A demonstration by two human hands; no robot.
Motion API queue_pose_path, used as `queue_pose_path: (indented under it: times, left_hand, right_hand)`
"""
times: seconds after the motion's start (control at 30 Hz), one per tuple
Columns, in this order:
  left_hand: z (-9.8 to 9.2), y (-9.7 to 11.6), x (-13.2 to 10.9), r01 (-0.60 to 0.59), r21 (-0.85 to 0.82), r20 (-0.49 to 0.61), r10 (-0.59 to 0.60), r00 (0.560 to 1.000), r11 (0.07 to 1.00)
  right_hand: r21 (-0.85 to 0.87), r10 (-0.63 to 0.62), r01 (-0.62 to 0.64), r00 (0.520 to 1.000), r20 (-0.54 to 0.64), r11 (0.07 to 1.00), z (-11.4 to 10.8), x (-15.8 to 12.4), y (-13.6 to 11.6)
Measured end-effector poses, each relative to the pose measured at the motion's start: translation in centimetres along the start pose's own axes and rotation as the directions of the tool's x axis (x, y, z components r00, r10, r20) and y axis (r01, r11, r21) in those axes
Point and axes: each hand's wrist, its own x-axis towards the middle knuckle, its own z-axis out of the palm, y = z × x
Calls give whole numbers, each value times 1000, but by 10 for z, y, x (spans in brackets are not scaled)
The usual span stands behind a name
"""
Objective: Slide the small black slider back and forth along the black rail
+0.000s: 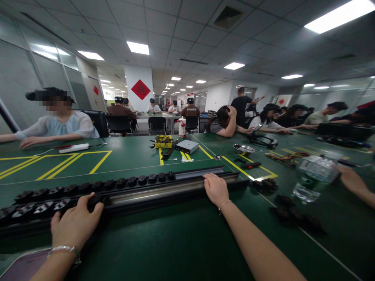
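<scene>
Two long black power track rails lie side by side across the green table. The near rail point(158, 195) has a shiny metal channel, with several black socket modules point(43, 208) at its left end. Thumb and fingers of my left hand point(77, 220) close around a dark socket module point(96, 200) sitting at the end of that row. Farther right, my right hand point(216, 189) is curled over the near rail, holding its far part. Behind it, the second rail point(199, 171) carries a row of similar modules point(123, 182) over much of its length.
Loose black modules point(295, 214) lie at right, near a water bottle point(315, 177) beside another person's hand point(356, 183). A phone-like object point(26, 267) sits at lower left. Across the table are a grey box point(186, 146), a metal bowl point(244, 148) and a white power strip point(74, 148).
</scene>
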Motion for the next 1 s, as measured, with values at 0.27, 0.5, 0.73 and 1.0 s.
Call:
queue_pose_path:
  times: [0.27, 0.5, 0.73, 1.0]
  left_hand:
    - [-1, 1, 0, -4, -4, -2, 4, 1000, 1000]
    - [-1, 2, 0, 1, -12, 3, -1, 1000, 1000]
    - [-1, 2, -2, -13, -18, 18, 13, 1000, 1000]
    - [-2, 4, -2, -20, -17, 5, 21, 1000, 1000]
  right_hand:
    - [4, -1, 1, 1000, -8, 1000, 1, 0, 1]
    - [6, 2, -2, 1000, -3, 1000, 1, 1, 1]
    - [-1, 0, 0, 1000, -10, 1000, -1, 0, 0]
    - [-4, -16, 16, 1000, -23, 1000, 0, 0, 0]
